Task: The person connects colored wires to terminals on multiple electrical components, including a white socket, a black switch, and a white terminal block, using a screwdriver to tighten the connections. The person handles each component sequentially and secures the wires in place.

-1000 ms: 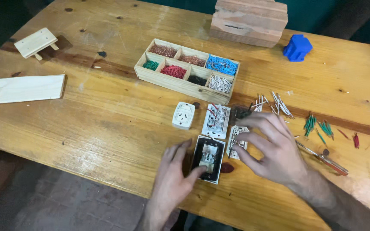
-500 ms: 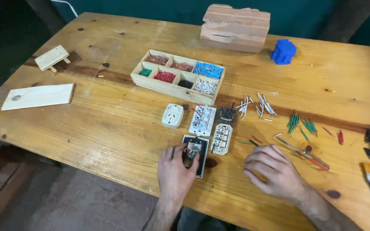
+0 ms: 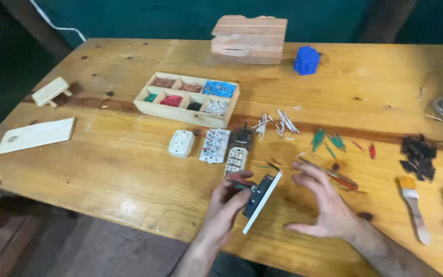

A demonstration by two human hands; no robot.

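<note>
My left hand [image 3: 223, 207] grips a black-backed switch plate with a white edge [image 3: 261, 201], tilted up on its edge above the wooden table [image 3: 103, 164]. My right hand [image 3: 320, 201] hovers just right of the plate, fingers spread, holding nothing. Beyond my hands lie a white socket [image 3: 181, 143], a wired white module [image 3: 215, 145], a smaller white module [image 3: 235, 159] and a dark module [image 3: 242, 137]. A red-handled screwdriver [image 3: 340, 178] lies behind my right hand.
A wooden compartment tray [image 3: 186, 98] holds coloured wire pieces. White [image 3: 275, 122], green [image 3: 325, 139] and red [image 3: 371, 151] wire bits, black scraps [image 3: 417, 156], a brush [image 3: 414, 208], a blue block [image 3: 306, 60], a wooden block [image 3: 248, 39] and a board [image 3: 35, 135] lie around.
My left hand has lifted the switch plate off the table and tipped it on edge. My right hand has opened its fingers and moved in beside it. The view has shifted.
</note>
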